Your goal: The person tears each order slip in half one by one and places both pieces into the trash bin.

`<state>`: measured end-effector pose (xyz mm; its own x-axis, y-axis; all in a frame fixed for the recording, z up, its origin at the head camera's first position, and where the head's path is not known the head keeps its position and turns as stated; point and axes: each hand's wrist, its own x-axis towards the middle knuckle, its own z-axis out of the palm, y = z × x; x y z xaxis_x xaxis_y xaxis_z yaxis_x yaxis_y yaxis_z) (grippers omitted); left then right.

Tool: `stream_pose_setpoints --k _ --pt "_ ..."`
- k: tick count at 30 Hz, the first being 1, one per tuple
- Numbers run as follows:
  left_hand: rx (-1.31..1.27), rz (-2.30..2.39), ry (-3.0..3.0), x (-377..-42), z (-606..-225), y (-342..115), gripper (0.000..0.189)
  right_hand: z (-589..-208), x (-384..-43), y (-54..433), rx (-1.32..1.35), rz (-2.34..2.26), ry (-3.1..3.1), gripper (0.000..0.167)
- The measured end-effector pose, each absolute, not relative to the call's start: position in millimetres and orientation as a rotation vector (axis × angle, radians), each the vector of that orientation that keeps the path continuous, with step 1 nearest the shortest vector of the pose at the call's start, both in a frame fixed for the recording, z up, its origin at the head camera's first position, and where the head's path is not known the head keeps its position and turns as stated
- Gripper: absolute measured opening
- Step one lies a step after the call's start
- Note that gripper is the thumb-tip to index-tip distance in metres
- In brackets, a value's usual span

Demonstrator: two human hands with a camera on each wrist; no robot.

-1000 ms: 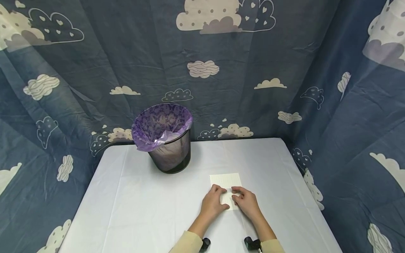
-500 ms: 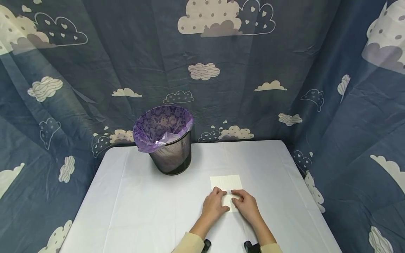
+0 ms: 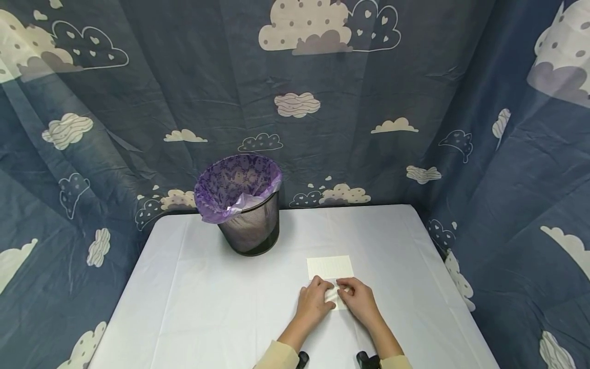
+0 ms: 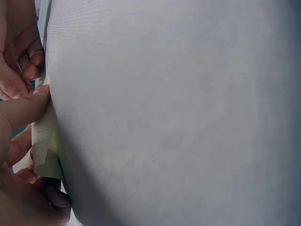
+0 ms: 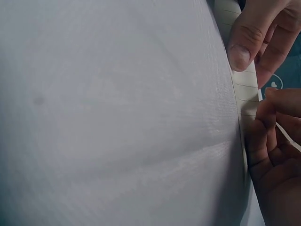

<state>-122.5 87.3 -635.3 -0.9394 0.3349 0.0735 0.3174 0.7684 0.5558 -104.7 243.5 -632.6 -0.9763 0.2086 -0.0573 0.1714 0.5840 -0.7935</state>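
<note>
Cream paper (image 3: 329,267) with faint ruled lines lies near the front of a bench (image 3: 207,307) draped in smooth white cloth, and a person's two hands meet over its near part; I follow them remotely through the head and wrist views. The left hand (image 3: 312,306) makes a curved grip, thumb laid on the paper and fingers bent around it. The right hand (image 3: 361,300) is just beside it, a narrow grip with fingertips drawn together at the paper — I cannot tell whether it pinches or only touches. My worry is the paper's thinness: if the two hands pull or press unevenly, I judge it could crease askew, tear or slide on the cloth. A yellowish-green flap (image 4: 49,165) stands bent by the left fingers, and a careless fingertip might crumple it. The fingers also hide the middle, so I could misjudge how the edges line up; whether this is one sheet or two, I cannot tell. Farther back, to the left, stands a round bin (image 3: 251,230) of dark wire mesh, flaring toward the rim, with a thin, wrinkled purple liner (image 3: 207,205) folded over it — well apart from the hands. Behind hangs creased blue fabric (image 3: 207,77) printed with pale clouds.
</note>
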Motion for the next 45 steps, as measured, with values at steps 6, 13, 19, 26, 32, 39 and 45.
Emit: stream_pose_setpoints --k 6,13,19,26,32,39,45 --pt "0.545 0.964 2.906 -121 -635 87 0.04 -632 -104 244 -0.332 1.367 -2.773 0.028" --pt "0.547 0.939 2.874 -119 -633 88 0.038 -632 -103 246 -0.323 1.371 -2.771 0.027" --pt "0.477 0.979 2.805 -119 -629 89 0.042 -631 -102 245 -0.311 1.379 -2.771 0.027" --pt "0.45 1.027 2.777 -118 -628 89 0.04 -630 -100 245 -0.236 1.358 -2.787 0.027" --pt "0.448 1.125 2.745 -120 -632 87 0.036 -631 -101 245 -0.199 1.309 -2.816 0.008" --pt "0.488 1.269 2.747 -122 -628 83 0.011 -628 -100 241 -0.205 1.275 -2.796 0.007" --pt "0.481 1.258 2.818 -129 -619 79 0.004 -617 -103 235 -0.172 1.3 -2.747 0.006"
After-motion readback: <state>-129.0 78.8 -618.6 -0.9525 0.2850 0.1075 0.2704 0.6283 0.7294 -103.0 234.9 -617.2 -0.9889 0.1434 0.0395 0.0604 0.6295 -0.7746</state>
